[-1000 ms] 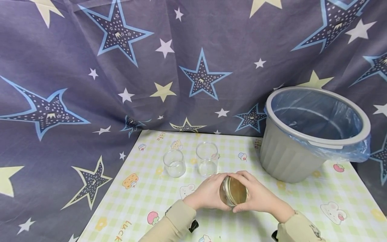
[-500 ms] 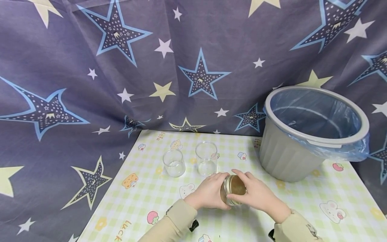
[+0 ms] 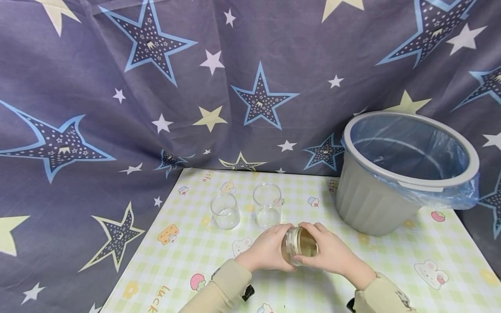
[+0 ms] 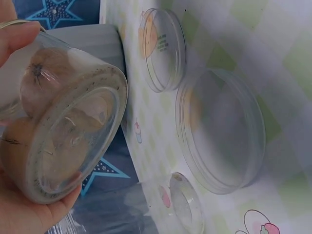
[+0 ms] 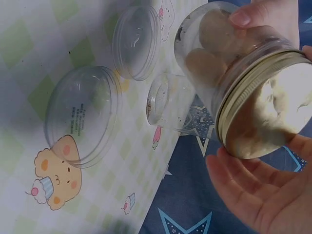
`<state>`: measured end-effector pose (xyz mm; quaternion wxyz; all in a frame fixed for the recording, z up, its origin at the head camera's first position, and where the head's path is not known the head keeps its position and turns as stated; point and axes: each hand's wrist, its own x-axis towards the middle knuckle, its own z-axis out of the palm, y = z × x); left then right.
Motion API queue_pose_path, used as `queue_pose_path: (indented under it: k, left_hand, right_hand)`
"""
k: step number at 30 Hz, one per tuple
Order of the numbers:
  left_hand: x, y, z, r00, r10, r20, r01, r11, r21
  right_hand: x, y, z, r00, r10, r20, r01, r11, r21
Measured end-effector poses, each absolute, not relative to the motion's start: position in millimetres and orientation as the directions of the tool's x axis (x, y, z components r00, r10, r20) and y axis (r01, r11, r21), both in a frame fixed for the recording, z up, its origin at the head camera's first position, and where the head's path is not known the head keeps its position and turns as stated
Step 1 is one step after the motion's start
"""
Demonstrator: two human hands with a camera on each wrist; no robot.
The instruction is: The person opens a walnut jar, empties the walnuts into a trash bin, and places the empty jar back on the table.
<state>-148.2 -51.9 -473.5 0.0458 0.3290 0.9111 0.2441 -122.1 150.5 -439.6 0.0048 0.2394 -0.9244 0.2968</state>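
A clear jar (image 4: pixel 73 131) with a gold lid (image 3: pixel 308 242) is held tilted above the table, its lid end facing right. Several round tan lumps (image 5: pixel 204 63), kind unclear, sit inside. My left hand (image 3: pixel 268 250) grips the jar's body, thumb and fingers around it. On the lid's rim, my right hand (image 3: pixel 328 252) pinches with its thumb on the near side and fingers on the far side. The right wrist view shows the lid still on the jar. Beyond the hands stand a taller clear container (image 3: pixel 268 206) and a shorter one (image 3: pixel 225 212).
Two shallow clear round lids (image 4: pixel 219 131), (image 5: pixel 136 44) lie on the table in the wrist views. A grey bin (image 3: pixel 379 200) with a blue bag stands at the right. The checked tabletop (image 3: pixel 188 261) meets a star-patterned curtain (image 3: pixel 188 87) behind.
The right hand has shifted its grip around the lid, its thumb moving up onto the rim. The jar has moved slightly left and turned a little. The containers and bin stay put.
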Motion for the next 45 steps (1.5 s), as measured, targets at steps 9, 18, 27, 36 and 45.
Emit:
queue_pose_path:
  k: [9,18,27,36,45]
  left_hand:
    - [-149.1,-62.1,-476.1,-0.813,0.576,0.086,0.522,0.656,0.545]
    - [-147.0,-73.4,-478.1,-0.853,0.520,0.042,0.428,0.652,0.626]
    - [-144.0,-85.5,-481.0,-0.895,0.444,0.035,0.340,0.630,0.698]
    - [-143.7,-111.0,-485.1,-0.931,0.357,0.083,0.279,0.542,0.793]
    - [-142.0,-143.9,-489.2,-0.982,0.148,0.121,0.181,0.519,0.835]
  right_hand:
    - [-125.4,154.1,-452.8,-0.859,-0.411,0.307,-0.509,0.607,-0.610]
    - [-126.5,158.7,-457.8,-0.831,-0.408,0.379,-0.556,0.609,-0.565]
    - [-125.1,158.8,-457.9,-0.836,-0.400,0.376,-0.549,0.633,-0.547]
    - [-125.0,155.0,-467.3,-0.838,-0.419,0.350,-0.546,0.613,-0.571]
    - [-122.1,136.9,-480.4,-0.829,-0.501,0.250,-0.535,0.576,-0.619]
